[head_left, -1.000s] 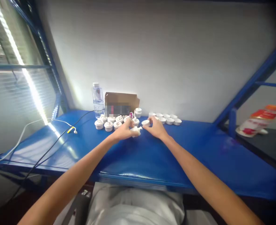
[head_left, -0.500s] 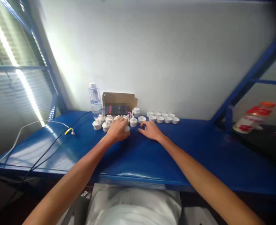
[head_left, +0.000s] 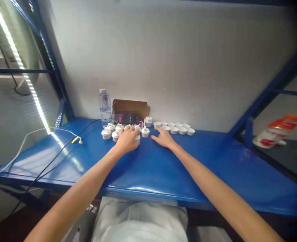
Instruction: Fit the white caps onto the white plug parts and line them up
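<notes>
My left hand (head_left: pixel 127 138) rests palm down on the blue bench (head_left: pixel 163 164), its fingers over a small white part (head_left: pixel 137 137) at the edge of a cluster of white capped cups (head_left: pixel 109 131). Whether the fingers grip that part is hidden. My right hand (head_left: pixel 163 137) lies flat with spread fingers, holding nothing, just in front of a row of empty white cups (head_left: pixel 175 128). A single white cup with a stem (head_left: pixel 145 131) stands between my hands.
A water bottle (head_left: pixel 104 107) and an open cardboard box (head_left: pixel 130 112) stand against the white wall. A white cable with a yellow tip (head_left: pixel 76 139) and a black cable lie at the left. A blue frame post (head_left: pixel 249 131) and an orange-and-white bag (head_left: pixel 277 134) are at the right.
Both hands have moved from a white part held between them toward the wall. The left hand now sits by the capped cups; the right hand lies flat.
</notes>
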### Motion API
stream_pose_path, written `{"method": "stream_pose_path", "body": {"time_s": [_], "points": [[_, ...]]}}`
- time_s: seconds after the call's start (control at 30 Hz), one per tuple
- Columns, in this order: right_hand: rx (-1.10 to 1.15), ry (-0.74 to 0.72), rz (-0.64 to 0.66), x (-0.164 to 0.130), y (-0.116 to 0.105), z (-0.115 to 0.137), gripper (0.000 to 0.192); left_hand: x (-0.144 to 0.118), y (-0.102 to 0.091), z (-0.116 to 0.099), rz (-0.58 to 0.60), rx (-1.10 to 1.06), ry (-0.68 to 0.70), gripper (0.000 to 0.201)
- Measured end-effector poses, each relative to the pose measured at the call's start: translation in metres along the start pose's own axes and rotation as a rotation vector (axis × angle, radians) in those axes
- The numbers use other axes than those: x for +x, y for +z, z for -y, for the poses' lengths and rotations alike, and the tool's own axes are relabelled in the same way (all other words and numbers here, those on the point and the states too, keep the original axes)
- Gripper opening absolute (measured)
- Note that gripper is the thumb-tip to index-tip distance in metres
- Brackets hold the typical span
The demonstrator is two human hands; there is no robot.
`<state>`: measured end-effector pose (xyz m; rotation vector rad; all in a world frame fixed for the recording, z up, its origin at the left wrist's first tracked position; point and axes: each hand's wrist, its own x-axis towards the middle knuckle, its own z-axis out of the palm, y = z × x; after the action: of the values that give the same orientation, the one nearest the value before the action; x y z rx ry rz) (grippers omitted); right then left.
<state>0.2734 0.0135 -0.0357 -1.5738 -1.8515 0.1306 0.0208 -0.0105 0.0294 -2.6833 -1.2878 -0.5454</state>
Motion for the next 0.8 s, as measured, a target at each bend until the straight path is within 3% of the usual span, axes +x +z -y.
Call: {"method": "stream_pose_path", "body": {"time_s": [0.13,0.27,0.37,0.5,0.6,0.7,0.8], "points": [[-0.066,0.031,0.012,0.008,0.003,-0.006,0.049,-0.002,-0.002,-0.002,-0.009,-0.013,-0.003,0.025],[-0.041,-0.035,-0.036,0.020,0.003,-0.003,0.047,-0.002,-0.001,-0.002,-0.025,-0.006,-0.019,0.026],[-0.094,-0.108,-0.074,0.040,0.002,0.002,0.056,-0.002,0.000,0.001,-0.031,0.008,-0.034,0.026],[-0.275,-0.158,0.027,0.068,0.001,0.010,0.064,-0.003,0.001,0.004,-0.038,-0.003,-0.031,0.028],[-0.289,-0.144,0.088,0.078,-0.001,0.018,0.049,-0.004,0.000,0.003,-0.058,-0.023,-0.032,0.029],[-0.279,-0.108,0.031,0.074,-0.008,0.028,0.021,-0.003,-0.003,-0.001,-0.089,-0.052,-0.034,0.026],[-0.299,-0.058,-0.029,0.056,-0.018,0.034,0.014,-0.003,-0.005,-0.007,-0.140,-0.099,0.001,0.022]]}}
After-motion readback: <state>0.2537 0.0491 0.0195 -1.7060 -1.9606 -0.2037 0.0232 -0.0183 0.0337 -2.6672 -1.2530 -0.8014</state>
